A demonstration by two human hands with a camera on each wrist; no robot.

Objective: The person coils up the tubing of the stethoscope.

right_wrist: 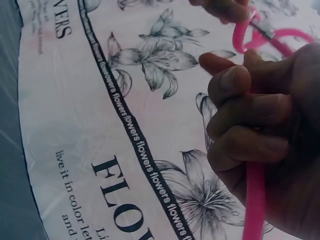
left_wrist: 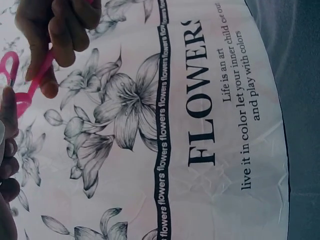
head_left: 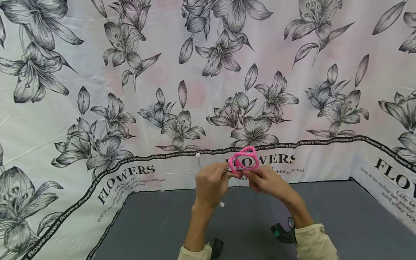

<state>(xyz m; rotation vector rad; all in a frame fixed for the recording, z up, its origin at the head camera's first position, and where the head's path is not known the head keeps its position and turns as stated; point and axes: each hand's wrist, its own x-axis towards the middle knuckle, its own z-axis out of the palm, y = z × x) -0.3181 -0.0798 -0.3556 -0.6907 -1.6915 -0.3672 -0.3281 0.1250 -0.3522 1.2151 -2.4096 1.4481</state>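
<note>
Grips with both hands in the head view: pinches a pink cord (head_left: 238, 166) with the left hand (head_left: 212, 184) at its eight o'clock and with the right hand (head_left: 268, 180) at its four, up before the cloth (head_left: 182, 173) and off the table (head_left: 156, 220). Seemingly at work looping or bending the cord. To do that well, pin the crossing firmly with the left, turn with the right in small bends, and avoid squashing the curve. Near the left hand, note a white tip (head_left: 198, 154) at eleven o'clock and a second white tip (head_left: 222, 204) at five; perhaps one piece passing behind the hand, impossible to confirm.

In the left wrist view, see the right hand at half past ten, pinching a straight stretch of cord, and the left at nine, cut off by the edge. Keep that stretch taut for a cleaner bend. Hard to follow the cord beyond the crop.

In the right wrist view, see the right hand at three o'clock, with fingers folded over the cord and a tail (right_wrist: 255, 205) running out toward five. Better to keep that tail clear while turning. At two o'clock, find a grey piece (right_wrist: 263, 28) against the cord, too blurred to identify; at one, the left hand, clipped by the top edge
</note>
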